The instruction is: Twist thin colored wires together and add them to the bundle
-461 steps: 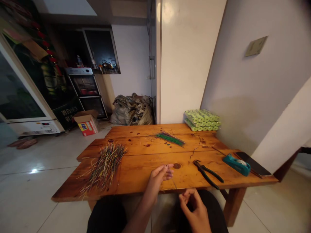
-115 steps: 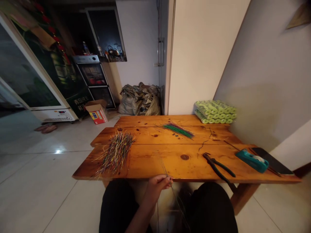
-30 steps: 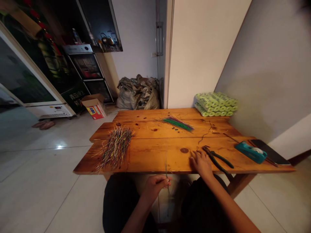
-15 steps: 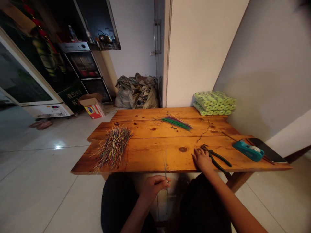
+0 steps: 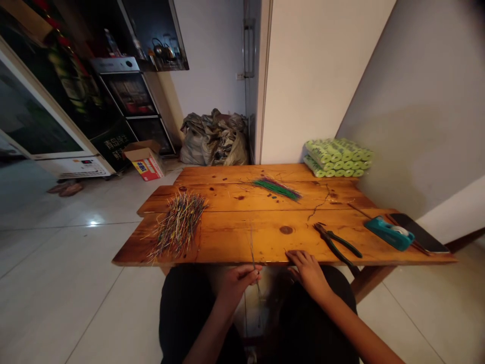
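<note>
Pinched in the fingers of my left hand (image 5: 241,279), a small bundle of thin wires (image 5: 252,245) points up over the table's front edge, with its lower ends hanging below. My right hand (image 5: 308,273) reaches over that edge, fingers stretched out on the wood and thumb apart. A tiny thin strand shows at its fingertips, too small to make out. Right of this hand lie pliers (image 5: 333,242) with dark green handles, not touched. A heap of mixed-colour wires (image 5: 180,225) covers the left part of the table. Farther back lies a green and purple wire bundle (image 5: 278,189).
On the right of the wooden table (image 5: 227,242) are a teal tape dispenser (image 5: 390,233) and a dark phone (image 5: 419,232). Green-wrapped paper rolls (image 5: 337,157) stand at the back right. A twisted wire (image 5: 319,205) lies behind the pliers. Stuffed bags (image 5: 214,139) and a carton (image 5: 146,161) are on the floor.
My right hand has moved left and toward me, away from the pliers' jaws to the table edge. My left hand, still pinching the wires, has risen slightly and shifted a little left.
</note>
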### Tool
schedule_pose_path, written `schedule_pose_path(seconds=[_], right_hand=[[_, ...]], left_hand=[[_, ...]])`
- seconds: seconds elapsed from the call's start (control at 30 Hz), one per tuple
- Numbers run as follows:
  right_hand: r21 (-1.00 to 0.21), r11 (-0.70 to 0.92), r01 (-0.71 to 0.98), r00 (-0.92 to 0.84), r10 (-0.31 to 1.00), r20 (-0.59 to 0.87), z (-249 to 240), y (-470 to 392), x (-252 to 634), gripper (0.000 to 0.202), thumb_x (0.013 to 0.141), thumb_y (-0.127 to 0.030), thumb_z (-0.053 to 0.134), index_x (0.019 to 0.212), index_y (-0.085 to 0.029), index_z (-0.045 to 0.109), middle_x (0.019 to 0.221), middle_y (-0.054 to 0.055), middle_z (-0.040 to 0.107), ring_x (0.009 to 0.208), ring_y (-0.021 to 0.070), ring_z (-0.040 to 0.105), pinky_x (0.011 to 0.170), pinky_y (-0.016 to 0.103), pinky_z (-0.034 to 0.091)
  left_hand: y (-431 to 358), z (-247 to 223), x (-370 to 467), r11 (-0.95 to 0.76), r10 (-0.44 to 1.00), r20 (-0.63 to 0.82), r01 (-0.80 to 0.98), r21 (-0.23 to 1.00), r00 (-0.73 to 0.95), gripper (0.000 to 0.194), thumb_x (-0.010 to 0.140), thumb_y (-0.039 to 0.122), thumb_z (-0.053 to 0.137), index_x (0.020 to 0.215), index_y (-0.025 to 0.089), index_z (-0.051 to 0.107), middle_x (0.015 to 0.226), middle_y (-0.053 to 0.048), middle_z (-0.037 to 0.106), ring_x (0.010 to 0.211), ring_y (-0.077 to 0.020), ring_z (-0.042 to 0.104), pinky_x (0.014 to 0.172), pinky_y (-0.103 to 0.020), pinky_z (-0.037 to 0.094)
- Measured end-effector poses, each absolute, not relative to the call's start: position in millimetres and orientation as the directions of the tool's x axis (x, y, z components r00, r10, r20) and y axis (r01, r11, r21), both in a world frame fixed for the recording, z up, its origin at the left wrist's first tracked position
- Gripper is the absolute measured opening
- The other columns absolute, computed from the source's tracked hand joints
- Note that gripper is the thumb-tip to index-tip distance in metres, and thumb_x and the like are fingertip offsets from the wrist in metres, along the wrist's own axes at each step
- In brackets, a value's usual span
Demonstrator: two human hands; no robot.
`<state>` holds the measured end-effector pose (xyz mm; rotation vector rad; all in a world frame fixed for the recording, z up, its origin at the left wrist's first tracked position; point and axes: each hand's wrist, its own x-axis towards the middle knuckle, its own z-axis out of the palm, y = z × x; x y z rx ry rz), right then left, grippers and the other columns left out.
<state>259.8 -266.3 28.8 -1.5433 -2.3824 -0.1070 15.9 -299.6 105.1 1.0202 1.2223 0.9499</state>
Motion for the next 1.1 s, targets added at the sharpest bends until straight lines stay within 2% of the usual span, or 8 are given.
schedule_pose_path(seconds=[0.1, 0.3, 0.47, 0.53, 0.6, 0.7, 0.83, 1.1], right_hand=[[-0.138, 0.438, 0.888, -0.387, 0.875, 0.290, 29.5, -265.8, 256.2, 0.030, 0.086, -0.020, 0.042, 0.114, -0.022, 0.054, 0.106, 0.008, 0.060, 0.095, 0.0238, 0.051, 0.075, 0.036, 0.041], [-0.234, 0.513, 0.826, -0.440, 0.846, 0.302, 29.9, -261.2, 256.8, 0.026, 0.090, -0.022, 0.038, 0.105, -0.020, 0.059, 0.098, 0.008, 0.063, 0.092, 0.0224, 0.052, 0.078, 0.037, 0.040], [-0.413, 0.551, 0.725, -0.437, 0.832, 0.343, 35.8, -261.4, 257.6, 0.023, 0.088, -0.025, 0.041, 0.101, -0.022, 0.061, 0.095, 0.007, 0.064, 0.089, 0.0219, 0.054, 0.079, 0.038, 0.041], [-0.554, 0.510, 0.658, -0.319, 0.856, 0.407, 43.6, -263.4, 249.7, 0.019, 0.086, -0.027, 0.045, 0.095, -0.022, 0.062, 0.093, 0.007, 0.064, 0.090, 0.0220, 0.055, 0.081, 0.039, 0.041], [-0.749, 0.399, 0.530, -0.079, 0.902, 0.425, 56.0, -266.6, 234.5, 0.016, 0.084, -0.031, 0.049, 0.086, -0.021, 0.061, 0.091, 0.007, 0.064, 0.091, 0.0223, 0.056, 0.084, 0.040, 0.041], [-0.968, 0.214, 0.127, 0.167, 0.958, 0.234, 80.9, -273.0, 203.0, 0.019, 0.082, -0.038, 0.051, 0.079, -0.020, 0.054, 0.093, 0.008, 0.064, 0.092, 0.0220, 0.058, 0.084, 0.039, 0.043], [-0.973, 0.021, -0.228, 0.025, 1.000, 0.016, 106.9, -278.9, 167.0, 0.025, 0.076, -0.044, 0.058, 0.076, -0.019, 0.055, 0.090, 0.008, 0.065, 0.085, 0.0215, 0.061, 0.080, 0.038, 0.046], [-0.921, -0.115, -0.372, -0.142, 0.988, -0.066, 115.7, -278.5, 153.6, 0.023, 0.073, -0.041, 0.062, 0.074, -0.019, 0.058, 0.088, 0.005, 0.066, 0.082, 0.0176, 0.060, 0.081, 0.033, 0.044]], left_hand=[[-298.3, 104.7, 14.6, 0.279, 0.956, -0.273, -0.045, 0.959, 0.106, 0.032, 0.062, 0.040, 0.066, 0.082, 0.015, 0.070, 0.074, -0.007, 0.070, 0.066, -0.0165, 0.060, 0.066, -0.028, 0.044], [-299.0, 107.0, 12.5, 0.297, 0.954, -0.292, -0.081, 0.952, 0.067, 0.033, 0.060, 0.040, 0.068, 0.081, 0.014, 0.071, 0.073, -0.007, 0.071, 0.067, -0.0166, 0.060, 0.066, -0.028, 0.045], [-298.7, 103.7, 16.4, 0.306, 0.952, -0.307, -0.154, 0.940, 0.018, 0.044, 0.057, 0.038, 0.071, 0.093, 0.013, 0.066, 0.067, -0.005, 0.070, 0.068, -0.0178, 0.063, 0.065, -0.029, 0.045], [-297.4, 100.6, 18.7, 0.278, 0.958, -0.286, -0.193, 0.941, -0.016, 0.054, 0.057, 0.037, 0.071, 0.103, 0.013, 0.059, 0.059, -0.002, 0.068, 0.065, -0.0174, 0.063, 0.064, -0.028, 0.044], [-296.2, 99.8, 20.8, 0.248, 0.964, -0.262, -0.224, 0.942, -0.034, 0.057, 0.057, 0.036, 0.071, 0.106, 0.014, 0.053, 0.057, -0.001, 0.067, 0.063, -0.0166, 0.063, 0.063, -0.027, 0.044], [-295.9, 104.4, 23.3, 0.239, 0.967, -0.253, -0.258, 0.936, -0.021, 0.042, 0.058, 0.034, 0.072, 0.088, 0.018, 0.048, 0.056, 0.001, 0.066, 0.062, -0.0152, 0.063, 0.064, -0.026, 0.044], [-297.8, 113.1, 26.5, 0.224, 0.974, -0.226, -0.311, 0.924, 0.031, 0.035, 0.061, 0.029, 0.071, 0.071, 0.020, 0.038, 0.057, 0.003, 0.065, 0.063, -0.0128, 0.062, 0.065, -0.024, 0.043], [-298.0, 113.0, 28.7, 0.222, 0.975, -0.209, -0.417, 0.882, 0.078, 0.036, 0.061, 0.023, 0.071, 0.066, 0.019, 0.035, 0.057, 0.005, 0.062, 0.060, -0.0097, 0.059, 0.064, -0.021, 0.041]])
